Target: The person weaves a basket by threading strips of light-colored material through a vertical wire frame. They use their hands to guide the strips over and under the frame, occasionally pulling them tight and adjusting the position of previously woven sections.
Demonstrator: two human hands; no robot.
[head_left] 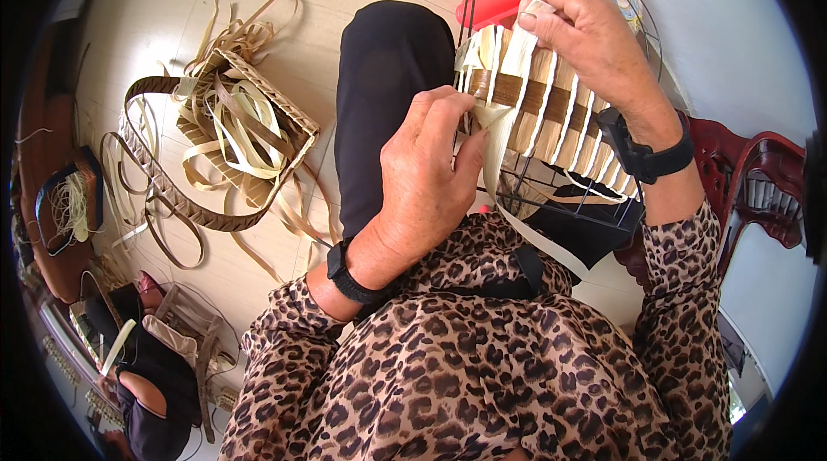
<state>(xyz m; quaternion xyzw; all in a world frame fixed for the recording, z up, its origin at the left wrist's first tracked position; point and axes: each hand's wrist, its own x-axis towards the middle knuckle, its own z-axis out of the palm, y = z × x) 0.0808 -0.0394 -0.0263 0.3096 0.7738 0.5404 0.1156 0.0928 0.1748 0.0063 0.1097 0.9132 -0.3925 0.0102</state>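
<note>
A wire frame (564, 209) rests by my lap, its upper side covered with tan strips and a brown band (560, 102), crossed by several thin white cords. My right hand (594, 43) pinches the upper end of a pale flat strip (518, 56) between thumb and fingers. Lower on the left edge of the weave, my left hand (431, 164) holds a folded part of a pale strip (493, 129) between thumb and fingers. A loose pale tail (547, 246) hangs below toward my lap. The fingertips of my left hand are partly hidden.
On the floor to the left lies a woven brown basket (297, 129) with loose strips spilling out. A red plastic stool (491, 9) stands beyond the frame. Dark carved wooden furniture (758, 177) is at the right. A person (151, 401) sits at the lower left.
</note>
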